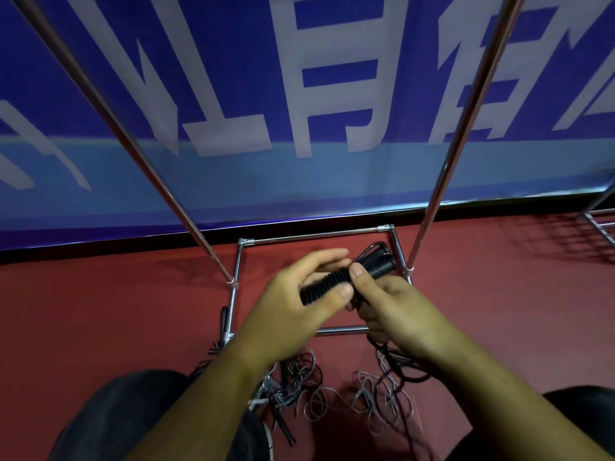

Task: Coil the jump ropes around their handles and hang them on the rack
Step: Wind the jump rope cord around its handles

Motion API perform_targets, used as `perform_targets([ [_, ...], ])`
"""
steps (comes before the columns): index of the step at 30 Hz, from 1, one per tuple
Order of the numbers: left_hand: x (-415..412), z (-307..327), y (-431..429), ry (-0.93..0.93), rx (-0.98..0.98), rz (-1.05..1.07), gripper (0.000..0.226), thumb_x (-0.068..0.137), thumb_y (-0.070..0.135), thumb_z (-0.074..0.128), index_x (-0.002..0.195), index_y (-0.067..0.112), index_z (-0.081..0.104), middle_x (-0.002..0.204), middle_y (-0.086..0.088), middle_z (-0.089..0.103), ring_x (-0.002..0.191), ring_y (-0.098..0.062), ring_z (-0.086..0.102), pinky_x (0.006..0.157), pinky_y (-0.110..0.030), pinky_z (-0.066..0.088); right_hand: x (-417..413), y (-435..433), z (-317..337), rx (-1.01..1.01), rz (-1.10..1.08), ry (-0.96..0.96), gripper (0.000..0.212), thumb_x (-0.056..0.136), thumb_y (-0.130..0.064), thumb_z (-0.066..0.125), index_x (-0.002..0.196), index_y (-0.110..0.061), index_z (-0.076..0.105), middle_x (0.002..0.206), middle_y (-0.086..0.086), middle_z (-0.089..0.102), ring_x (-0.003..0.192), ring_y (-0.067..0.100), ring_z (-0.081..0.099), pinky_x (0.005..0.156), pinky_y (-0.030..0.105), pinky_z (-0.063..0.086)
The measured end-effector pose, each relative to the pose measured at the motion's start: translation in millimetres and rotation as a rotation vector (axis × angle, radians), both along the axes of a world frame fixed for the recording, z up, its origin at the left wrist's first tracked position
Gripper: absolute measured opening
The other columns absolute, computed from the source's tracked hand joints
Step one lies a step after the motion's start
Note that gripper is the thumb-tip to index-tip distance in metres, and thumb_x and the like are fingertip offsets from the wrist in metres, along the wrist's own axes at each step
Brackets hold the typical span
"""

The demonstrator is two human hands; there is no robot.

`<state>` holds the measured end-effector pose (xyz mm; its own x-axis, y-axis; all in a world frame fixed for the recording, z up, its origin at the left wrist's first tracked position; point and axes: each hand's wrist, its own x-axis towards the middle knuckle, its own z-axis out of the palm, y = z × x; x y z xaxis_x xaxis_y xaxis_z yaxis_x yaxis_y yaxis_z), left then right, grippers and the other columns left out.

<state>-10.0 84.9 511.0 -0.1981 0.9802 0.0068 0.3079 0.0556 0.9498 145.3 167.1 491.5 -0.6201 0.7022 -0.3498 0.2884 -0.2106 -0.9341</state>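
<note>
Left hand (296, 304) pinches black ribbed jump-rope handles (327, 283) between thumb and nearly straight fingers. Right hand (399, 314) grips same handles, thumb pressed on top, fingers curled beneath. Black rope loops (374, 249) jut past my right thumb. Handles held over base of chrome tube rack (316, 235). Tangle of grey and black ropes (366, 397) lies on red floor (100, 311) between my knees.

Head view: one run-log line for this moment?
step: coiling | left hand: grips jump rope handles | right hand: pinches handles, cord trailing | loose ropes: tangled on floor | rack: rope not yet hung
</note>
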Motion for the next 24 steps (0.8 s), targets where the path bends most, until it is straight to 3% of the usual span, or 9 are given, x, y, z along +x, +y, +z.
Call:
perform_targets([
  [1,-1.9,2.3,0.3,-0.090,-0.024,0.025,0.034,0.099,0.034,0.059,0.131,0.027,0.067,0.122,0.006,0.073,0.109,-0.015,0.071,0.088,-0.025,0.055,-1.1,-1.5,1.9,0.000,0.014,0.048,0.060,0.088,-0.073,0.047,0.065,-0.018,0.054,0.050,-0.010,0.030,0.048,0.013,0.023,0.054,0.038,0.017],
  [3,-5.5,7.5,1.4,-0.343,-0.096,0.070,0.051,0.097,0.059,0.043,0.121,0.026,0.074,0.120,-0.002,0.074,0.104,-0.026,0.072,0.078,-0.037,0.059,-3.0,-4.4,6.1,-0.018,0.044,0.150,0.058,0.091,-0.065,0.046,0.070,-0.011,0.040,0.059,-0.002,0.022,0.055,0.017,0.018,0.057,0.043,0.017],
  [6,-6.8,8.4,2.5,-0.517,-0.093,0.099,0.071,0.093,0.069,0.030,0.115,0.022,0.078,0.115,-0.012,0.074,0.097,-0.027,0.068,0.076,-0.041,0.057,-0.7,-7.6,13.7,0.043,0.070,0.190,0.057,0.100,-0.062,0.040,0.068,-0.015,0.036,0.067,0.005,0.021,0.058,0.018,0.022,0.057,0.035,0.030],
  [9,-6.2,3.6,1.5,-0.450,-0.020,0.144,0.071,0.095,0.069,0.027,0.107,0.022,0.080,0.108,-0.010,0.076,0.099,-0.025,0.070,0.091,-0.045,0.052,-1.5,-11.4,17.6,0.111,0.129,0.164,0.050,0.101,-0.059,0.039,0.063,-0.027,0.040,0.068,0.009,0.026,0.060,0.020,0.027,0.059,0.031,0.039],
  [11,-7.4,0.5,0.1,-0.360,0.019,0.164,0.071,0.097,0.070,0.025,0.101,0.025,0.080,0.106,-0.006,0.077,0.103,-0.023,0.069,0.096,-0.048,0.050,-0.6,-14.1,17.6,0.116,0.155,0.141,0.051,0.102,-0.058,0.039,0.065,-0.023,0.041,0.069,0.008,0.030,0.063,0.023,0.031,0.061,0.030,0.040],
  [15,-8.5,3.1,-1.8,-0.256,0.072,0.206,0.071,0.102,0.058,0.020,0.093,0.025,0.082,0.097,-0.003,0.078,0.094,-0.018,0.071,0.085,-0.032,0.052,2.7,-15.6,19.9,0.110,0.208,0.098,0.055,0.102,-0.052,0.034,0.066,-0.012,0.044,0.063,0.006,0.038,0.050,0.006,0.038,0.052,0.010,0.033],
  [18,-8.5,4.1,-2.9,-0.171,0.119,0.222,0.067,0.105,0.046,0.021,0.093,0.020,0.082,0.092,0.000,0.079,0.090,-0.014,0.073,0.079,-0.020,0.053,3.2,-14.6,21.5,0.068,0.242,0.105,0.060,0.102,-0.055,0.033,0.066,-0.009,0.046,0.058,0.002,0.038,0.051,0.008,0.042,0.048,0.008,0.033],
  [21,-7.4,3.2,-4.0,-0.121,0.163,0.244,0.059,0.105,0.042,0.028,0.096,0.018,0.081,0.095,0.002,0.079,0.095,-0.016,0.074,0.082,-0.022,0.054,2.4,-15.0,21.5,0.058,0.220,0.123,0.057,0.103,-0.051,0.034,0.064,-0.011,0.043,0.055,-0.005,0.036,0.051,0.008,0.041,0.048,0.008,0.033],
  [24,-5.7,2.6,-1.3,-0.186,0.168,0.276,0.056,0.103,0.047,0.031,0.106,0.019,0.079,0.099,-0.003,0.079,0.097,-0.021,0.075,0.084,-0.031,0.059,1.1,-15.9,20.2,0.119,0.180,0.155,0.058,0.104,-0.055,0.037,0.061,-0.017,0.038,0.059,-0.001,0.030,0.053,0.013,0.035,0.054,0.015,0.037],
])
